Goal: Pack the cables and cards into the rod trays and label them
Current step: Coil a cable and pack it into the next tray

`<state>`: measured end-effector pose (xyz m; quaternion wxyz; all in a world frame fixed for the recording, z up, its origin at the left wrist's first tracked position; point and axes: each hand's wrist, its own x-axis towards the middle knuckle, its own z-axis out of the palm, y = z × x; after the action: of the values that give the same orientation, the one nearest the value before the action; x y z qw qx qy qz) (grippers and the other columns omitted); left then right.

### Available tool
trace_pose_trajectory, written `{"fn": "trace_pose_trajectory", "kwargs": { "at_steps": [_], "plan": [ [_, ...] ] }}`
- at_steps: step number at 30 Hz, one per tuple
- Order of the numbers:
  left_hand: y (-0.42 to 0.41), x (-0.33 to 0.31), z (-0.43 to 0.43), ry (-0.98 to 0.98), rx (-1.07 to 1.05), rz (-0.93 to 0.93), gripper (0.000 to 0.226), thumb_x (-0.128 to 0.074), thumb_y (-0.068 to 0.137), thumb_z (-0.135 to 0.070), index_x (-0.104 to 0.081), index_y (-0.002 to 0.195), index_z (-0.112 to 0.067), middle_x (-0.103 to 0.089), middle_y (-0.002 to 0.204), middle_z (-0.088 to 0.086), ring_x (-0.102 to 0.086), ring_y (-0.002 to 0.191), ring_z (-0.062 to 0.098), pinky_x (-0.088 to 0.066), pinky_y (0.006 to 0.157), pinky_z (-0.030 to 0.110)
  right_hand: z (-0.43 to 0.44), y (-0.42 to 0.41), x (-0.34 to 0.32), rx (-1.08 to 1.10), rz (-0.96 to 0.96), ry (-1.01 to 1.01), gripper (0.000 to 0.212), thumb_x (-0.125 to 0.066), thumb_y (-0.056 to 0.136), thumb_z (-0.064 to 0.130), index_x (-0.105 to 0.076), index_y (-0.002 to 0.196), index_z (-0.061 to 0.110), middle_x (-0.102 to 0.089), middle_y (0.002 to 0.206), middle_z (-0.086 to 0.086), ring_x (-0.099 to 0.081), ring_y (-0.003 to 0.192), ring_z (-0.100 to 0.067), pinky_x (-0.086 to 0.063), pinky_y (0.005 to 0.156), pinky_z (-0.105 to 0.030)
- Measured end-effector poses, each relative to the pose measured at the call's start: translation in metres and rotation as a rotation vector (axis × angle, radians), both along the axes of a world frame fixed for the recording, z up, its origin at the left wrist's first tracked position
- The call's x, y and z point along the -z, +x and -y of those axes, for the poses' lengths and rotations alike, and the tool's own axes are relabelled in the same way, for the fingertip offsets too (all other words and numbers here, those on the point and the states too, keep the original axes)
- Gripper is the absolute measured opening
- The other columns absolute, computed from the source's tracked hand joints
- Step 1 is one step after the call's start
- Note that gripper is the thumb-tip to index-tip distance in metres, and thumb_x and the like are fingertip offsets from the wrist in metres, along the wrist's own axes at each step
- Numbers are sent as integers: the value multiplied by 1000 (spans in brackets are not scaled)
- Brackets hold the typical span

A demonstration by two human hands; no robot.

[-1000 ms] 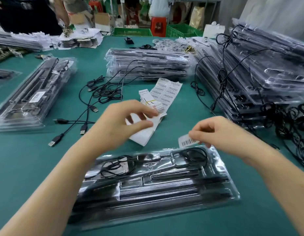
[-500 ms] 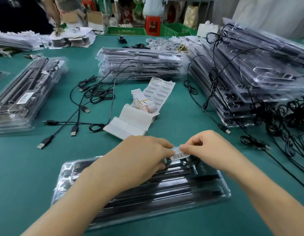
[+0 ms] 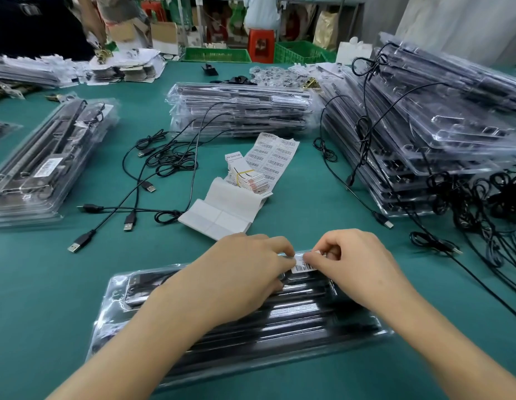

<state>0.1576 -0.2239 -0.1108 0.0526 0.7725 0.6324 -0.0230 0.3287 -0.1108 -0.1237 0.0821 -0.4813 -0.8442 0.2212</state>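
The fingers (image 3: 288, 253) of the left hand (image 3: 242, 272) and of the right hand (image 3: 358, 264) pinched opposite ends of a barcode label (image 3: 303, 267). They held it at the far edge of the clear rod tray (image 3: 308, 327), which lay on the green worktop (image 3: 49, 269). A good job probably meant setting the label square and flat, then smoothing from the middle outward so no crease formed.

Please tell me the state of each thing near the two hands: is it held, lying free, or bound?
Small white barcode label: pinched at both ends, over the tray's far edge.
Left hand: fingers curled, pinching the label's left end.
Right hand: pinching the label's right end.
Clear plastic rod tray: flat on the green table, filled.
White card bundle: bound by a yellow band.
Black USB cables: lying loose.
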Motion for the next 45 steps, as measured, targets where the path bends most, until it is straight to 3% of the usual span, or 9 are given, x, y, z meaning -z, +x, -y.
{"fn": "trace_pose_trajectory", "kwargs": {
  "at_steps": [7,10,15,22,28,37,39,42,45],
  "plan": [
    [16,1,10,-11,-33,-120,42,-43,106,-29,-39,147,-22,-37,149,-7,-49,124,21,-43,98,40,-1,4,4,-8,130,206,50,-67,71,78,-44,85,35,-57,67,13,-52,64,-3,-31,51,-27],
    [20,2,13,-2,-51,-146,45,-39,108,-35,-36,150,-20,-36,153,-4,-41,138,22,-39,107,44,-13,11,3,14,138,78,68,-68,61,84,-36,93,33,-56,78,12,-53,71,-6,-36,56,-31],
    [28,14,24,-66,-21,15,68,-20,106,-57,-7,164,-24,6,171,-10,11,156,9,-2,128,44,-22,15,9,4,-1,-102,57,-71,61,76,-52,101,40,-50,80,12,-48,68,-3,-32,57,-28],
    [-21,26,72,-68,-201,166,70,2,94,-74,-6,159,-51,18,163,-31,30,147,-6,11,126,32,-35,17,2,-63,26,-159,34,-83,75,53,-59,96,40,-47,84,11,-45,70,-1,-30,58,-22],
    [-98,27,133,37,-689,231,91,-5,80,-86,-34,155,-43,-32,156,-23,-20,149,4,-23,123,36,-23,-8,-17,-395,212,-29,56,-64,74,73,-55,122,45,-43,116,16,-39,117,-8,-39,102,-39],
    [-122,14,135,9,-625,457,81,-52,52,-101,-62,109,-45,-57,106,-24,-53,107,-4,-44,94,19,-26,-32,-28,-580,427,-200,60,-82,63,70,-53,104,36,-53,98,15,-51,85,0,-43,72,-24],
    [-127,11,136,9,-641,625,76,-71,47,-93,-66,104,-43,-64,99,-15,-60,96,-1,-45,84,15,-27,-32,-33,-617,424,-243,53,-83,64,68,-54,94,35,-56,91,17,-52,77,-1,-41,67,-23],
    [-134,10,141,-89,-698,908,79,-95,48,-63,-63,116,-37,-66,100,6,-59,75,13,-45,75,33,-31,-29,-44,-666,369,-370,43,-83,72,60,-55,86,31,-55,77,18,-46,66,-3,-38,65,-24],
    [-142,10,143,-5,-776,1132,74,-98,50,-39,-68,118,-30,-67,110,16,-64,77,22,-51,75,31,-30,-28,-57,-726,349,-626,23,-79,85,47,-67,97,33,-70,85,13,-59,72,-2,-41,73,-26]
  ]
}}
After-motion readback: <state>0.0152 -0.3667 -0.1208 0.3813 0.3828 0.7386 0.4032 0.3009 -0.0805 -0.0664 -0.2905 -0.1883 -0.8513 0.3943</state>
